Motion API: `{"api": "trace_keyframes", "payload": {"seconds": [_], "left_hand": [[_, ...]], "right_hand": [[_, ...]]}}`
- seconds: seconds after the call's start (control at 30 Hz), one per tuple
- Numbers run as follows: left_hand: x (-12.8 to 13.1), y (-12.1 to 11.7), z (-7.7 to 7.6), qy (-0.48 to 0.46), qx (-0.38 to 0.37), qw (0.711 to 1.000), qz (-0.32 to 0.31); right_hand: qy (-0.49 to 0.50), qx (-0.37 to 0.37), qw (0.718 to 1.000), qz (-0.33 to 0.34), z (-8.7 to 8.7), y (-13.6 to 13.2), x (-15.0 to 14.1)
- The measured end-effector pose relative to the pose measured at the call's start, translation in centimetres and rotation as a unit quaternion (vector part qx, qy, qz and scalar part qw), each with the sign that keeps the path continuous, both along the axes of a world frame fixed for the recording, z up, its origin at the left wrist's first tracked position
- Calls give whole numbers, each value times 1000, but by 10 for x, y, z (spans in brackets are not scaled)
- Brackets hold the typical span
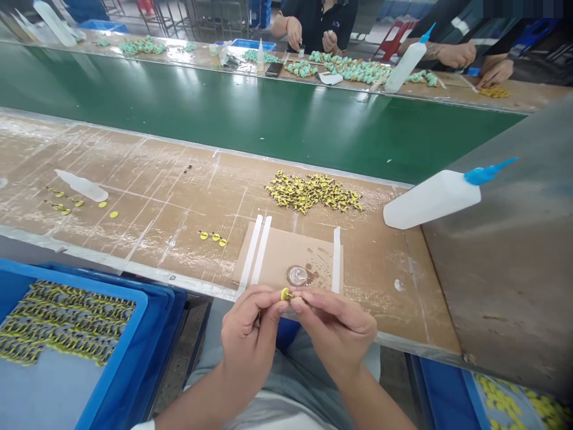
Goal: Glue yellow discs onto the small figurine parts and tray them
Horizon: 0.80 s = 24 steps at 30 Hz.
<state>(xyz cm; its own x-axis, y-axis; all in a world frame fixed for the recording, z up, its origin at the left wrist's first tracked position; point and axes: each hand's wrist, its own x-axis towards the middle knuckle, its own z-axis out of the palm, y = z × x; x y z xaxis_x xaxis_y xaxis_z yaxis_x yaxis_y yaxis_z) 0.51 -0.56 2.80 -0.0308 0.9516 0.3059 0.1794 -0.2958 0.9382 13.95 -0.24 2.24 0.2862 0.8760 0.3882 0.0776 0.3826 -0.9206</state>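
Observation:
Both hands meet over the bench's front edge. My left hand (251, 322) pinches a small round yellow disc (285, 294) between thumb and fingertips. In my right hand (335, 325) a tiny dark-and-yellow piece (292, 296) is pinched, touching the disc; its exact shape is hidden by the fingers. Just beyond them, a blob of clear glue (297, 275) sits on a cardboard sheet (277, 254) with white tape strips. Left of the sheet lie several yellow discs with dark parts (213, 237). A heap of small yellow-and-black pieces (313, 192) spreads behind it.
A white glue bottle with a blue tip (432, 200) leans against a metal panel (505, 251) at right. Blue trays (141, 304) of pieces stand below left, another tray (477, 397) below right. A green conveyor belt (224, 107) runs behind; co-workers' hands (293, 33) are across it.

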Motion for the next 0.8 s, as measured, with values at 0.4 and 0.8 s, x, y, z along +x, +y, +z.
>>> {"api": "trace_keyframes", "payload": {"seconds": [0.4, 0.8], "left_hand": [[-8, 2, -15, -56, 16, 998, 19], [-20, 11, -23, -139, -34, 990, 22]], "right_hand": [[76, -44, 996, 1, -5, 1, -15], [153, -80, 984, 30, -4, 8, -30]]}}
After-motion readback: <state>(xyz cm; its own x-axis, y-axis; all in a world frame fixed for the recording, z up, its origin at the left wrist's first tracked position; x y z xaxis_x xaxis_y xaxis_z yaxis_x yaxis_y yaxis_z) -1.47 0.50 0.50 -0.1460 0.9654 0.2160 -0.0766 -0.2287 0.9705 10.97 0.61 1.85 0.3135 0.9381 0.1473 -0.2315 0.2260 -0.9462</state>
